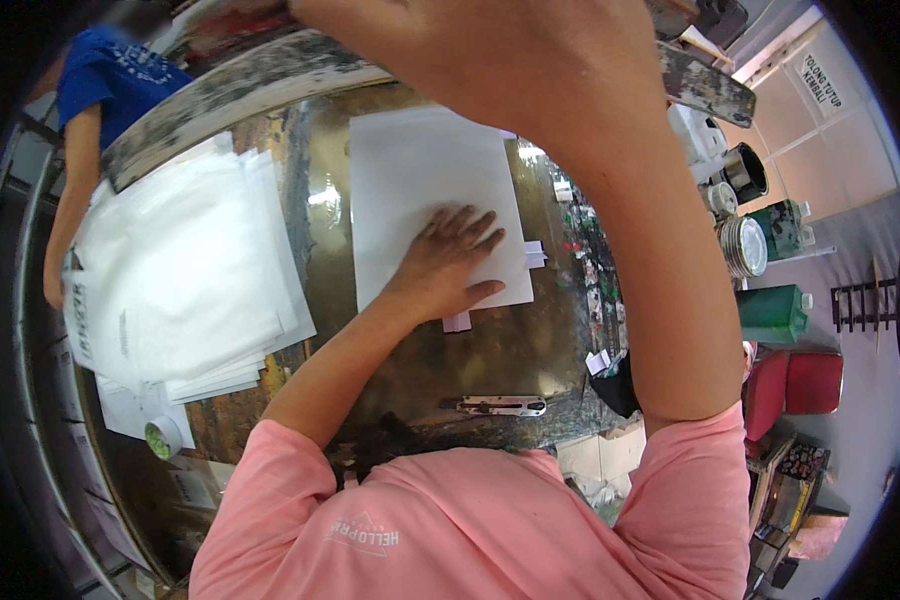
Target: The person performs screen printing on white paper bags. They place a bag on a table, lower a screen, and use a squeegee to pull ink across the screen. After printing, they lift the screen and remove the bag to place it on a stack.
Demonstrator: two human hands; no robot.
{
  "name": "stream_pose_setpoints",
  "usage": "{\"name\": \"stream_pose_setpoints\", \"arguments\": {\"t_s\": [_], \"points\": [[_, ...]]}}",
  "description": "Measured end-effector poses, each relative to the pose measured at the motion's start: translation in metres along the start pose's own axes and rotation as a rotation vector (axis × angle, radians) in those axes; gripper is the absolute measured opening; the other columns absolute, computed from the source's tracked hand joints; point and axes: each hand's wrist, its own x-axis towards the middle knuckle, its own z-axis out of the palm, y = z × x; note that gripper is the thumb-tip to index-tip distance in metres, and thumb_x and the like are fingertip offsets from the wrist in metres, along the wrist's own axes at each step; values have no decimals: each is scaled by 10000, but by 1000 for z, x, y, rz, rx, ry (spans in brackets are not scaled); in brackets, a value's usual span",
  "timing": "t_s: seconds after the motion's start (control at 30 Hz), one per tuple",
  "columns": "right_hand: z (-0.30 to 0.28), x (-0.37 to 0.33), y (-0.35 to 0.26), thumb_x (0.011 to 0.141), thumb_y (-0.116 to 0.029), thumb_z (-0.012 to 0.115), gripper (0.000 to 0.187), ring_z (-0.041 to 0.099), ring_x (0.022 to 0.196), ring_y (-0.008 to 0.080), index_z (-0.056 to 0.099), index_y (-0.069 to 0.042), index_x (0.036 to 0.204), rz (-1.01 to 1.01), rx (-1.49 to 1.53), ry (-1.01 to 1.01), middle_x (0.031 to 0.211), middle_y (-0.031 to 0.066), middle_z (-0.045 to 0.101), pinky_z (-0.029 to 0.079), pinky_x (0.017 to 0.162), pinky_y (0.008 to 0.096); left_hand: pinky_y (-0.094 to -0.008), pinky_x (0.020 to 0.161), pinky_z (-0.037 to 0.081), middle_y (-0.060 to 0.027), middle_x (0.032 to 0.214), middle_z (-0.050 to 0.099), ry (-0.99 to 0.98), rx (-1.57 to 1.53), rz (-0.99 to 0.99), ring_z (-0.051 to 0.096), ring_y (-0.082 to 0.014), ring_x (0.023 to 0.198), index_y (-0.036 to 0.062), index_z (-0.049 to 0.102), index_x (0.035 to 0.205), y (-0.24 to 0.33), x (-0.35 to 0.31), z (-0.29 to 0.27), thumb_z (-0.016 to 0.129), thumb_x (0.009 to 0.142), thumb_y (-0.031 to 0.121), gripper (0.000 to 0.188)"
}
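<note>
My left hand (448, 262) lies flat with fingers spread on a white sheet (410, 150), which rests on a worn, shiny brown board (410, 365). Small pale folded tabs touch the sheet's edges, one tab (536, 254) on the right and another tab (457, 322) at the near side. Raised high over the far end is my right hand (500, 60), close to the camera. Its fingers run out of the top of the picture, so what they hold, if anything, is hidden. Behind it stretches a paint-stained wooden bar (260, 95).
A pile of white printed sheets (185, 270) lies left. A utility knife (500, 405) lies near me; a small round tub (162, 438) stands at the near left. Green jugs (775, 312) and cans (743, 247) line the right. Someone in a blue shirt (130, 80) is at far left.
</note>
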Motion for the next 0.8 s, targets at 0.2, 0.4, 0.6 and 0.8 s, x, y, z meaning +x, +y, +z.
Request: {"name": "stream_pose_setpoints", "arguments": {"t_s": [0.2,0.4,0.6,0.8], "points": [[15,-20,2,1016,-476,623,478,638,745,345,664,-4,951,-80,1,128,771,158,675,490,823,471,-315,941,575,-96,1203,713,732,-912,-625,686,-189,1086,32,624,1383,-33,-78,-134,790,907,58,505],[44,-131,20,894,-175,780,298,618,1059,403,674,-48,1142,-297,322,-524,1100,181,654,485,968,514,-403,1084,541,-144,1372,699,571,-920,-833,674,-279,1231,-44,452,1602,1,-169,-131,961,731,136,1025],[176,-140,56,901,-164,783,391,686,1051,387,711,-113,1282,-70,326,-464,1115,152,751,530,916,502,-447,981,424,-84,1070,710,419,-165,-837,575,-302,1067,15,528,1580,4,-214,-44,1036,488,542,1314],[311,-59,128,963,-196,730,337,688,1088,365,706,-133,1294,-161,188,-345,1126,112,750,551,940,510,-458,958,353,-59,969,663,390,-131,-779,544,-273,968,-13,551,1545,-8,-225,-36,965,469,724,1368]]}}
